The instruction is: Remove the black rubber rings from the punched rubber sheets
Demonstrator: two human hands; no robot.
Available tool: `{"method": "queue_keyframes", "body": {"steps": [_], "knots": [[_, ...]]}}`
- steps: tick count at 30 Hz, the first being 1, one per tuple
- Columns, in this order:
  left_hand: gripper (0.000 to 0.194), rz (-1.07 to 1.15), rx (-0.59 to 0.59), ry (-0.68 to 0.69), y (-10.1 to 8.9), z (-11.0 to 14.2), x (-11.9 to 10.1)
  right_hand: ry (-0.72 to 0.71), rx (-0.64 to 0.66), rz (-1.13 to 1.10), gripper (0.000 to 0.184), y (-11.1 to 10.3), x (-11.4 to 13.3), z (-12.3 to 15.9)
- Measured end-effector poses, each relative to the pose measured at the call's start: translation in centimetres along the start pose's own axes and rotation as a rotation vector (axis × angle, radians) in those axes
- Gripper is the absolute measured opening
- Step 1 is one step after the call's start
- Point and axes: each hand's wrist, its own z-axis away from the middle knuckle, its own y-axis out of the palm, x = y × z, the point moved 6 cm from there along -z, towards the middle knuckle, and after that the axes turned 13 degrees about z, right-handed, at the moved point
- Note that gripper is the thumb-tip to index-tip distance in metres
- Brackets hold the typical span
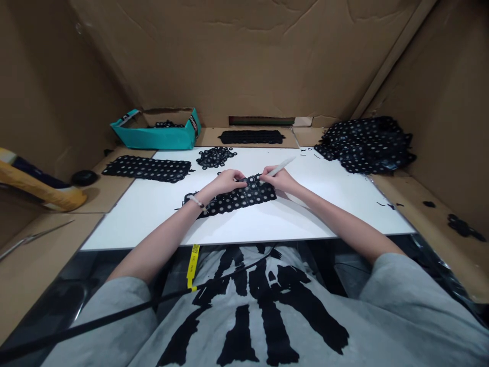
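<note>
A black perforated sheet (pixel 239 196) is laid on a white board (pixel 305 216), its long axis running across the person and tilted, with the right end farther away. It is pressed by the left hand (pixel 227 182), fingers held together. A white pen-like tool (pixel 280 167) is pinched in the right hand (pixel 278 179), its free end pointed away and rightward, and those fingers rest on the sheet's right end.

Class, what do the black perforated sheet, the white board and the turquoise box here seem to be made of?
The black perforated sheet looks like matte rubber or foam, given its limp, ragged edges. The white board looks like laminate, softly shiny. The turquoise box seems glossy printed card, with folded flaps.
</note>
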Motion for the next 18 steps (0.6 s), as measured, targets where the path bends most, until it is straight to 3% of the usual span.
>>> {"method": "queue_keyframes", "body": {"steps": [5,11,18], "knots": [[0.028,0.041,0.040,0.052,0.7,0.0,-0.4,-0.031,0.041,-0.172,0.017,0.4,0.7,0.0],[0.036,0.054,0.007,0.049,0.9,0.1,-0.6,0.006,-0.034,-0.061,0.022,1.1,0.6,0.5],[0.039,0.189,0.081,-0.011,1.5,0.0,0.2,-0.061,-0.043,0.000,0.022,1.5,0.9,0.7]]}}
